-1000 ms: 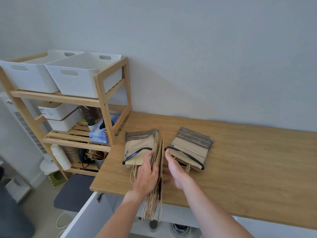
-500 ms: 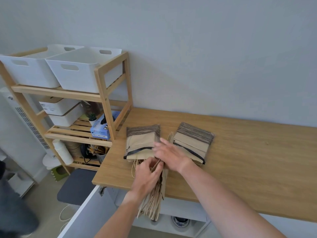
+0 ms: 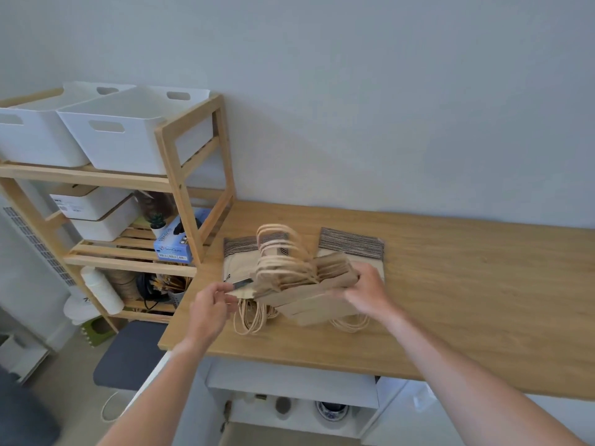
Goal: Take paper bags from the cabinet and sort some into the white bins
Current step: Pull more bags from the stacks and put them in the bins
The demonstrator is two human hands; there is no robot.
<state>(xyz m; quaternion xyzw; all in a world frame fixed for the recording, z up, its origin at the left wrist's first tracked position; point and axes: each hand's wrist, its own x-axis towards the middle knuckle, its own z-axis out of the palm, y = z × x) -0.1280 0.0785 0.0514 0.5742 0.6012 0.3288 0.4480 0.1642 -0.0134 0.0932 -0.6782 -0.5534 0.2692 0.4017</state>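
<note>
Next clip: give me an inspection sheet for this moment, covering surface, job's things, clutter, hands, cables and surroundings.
Surface: wooden countertop, bare to the right of the bags.
Job's things: bundle of paper bags held over two flat bag stacks; two white bins on the top shelf of the wooden rack.
Clutter: blue glove box, small plant and lidded white boxes on the rack.
Hands: right hand grips the bundle; left hand pinches its left corner.
Cables: white cord on the floor.
Surroundings: plain wall, open cabinet below the countertop.
</note>
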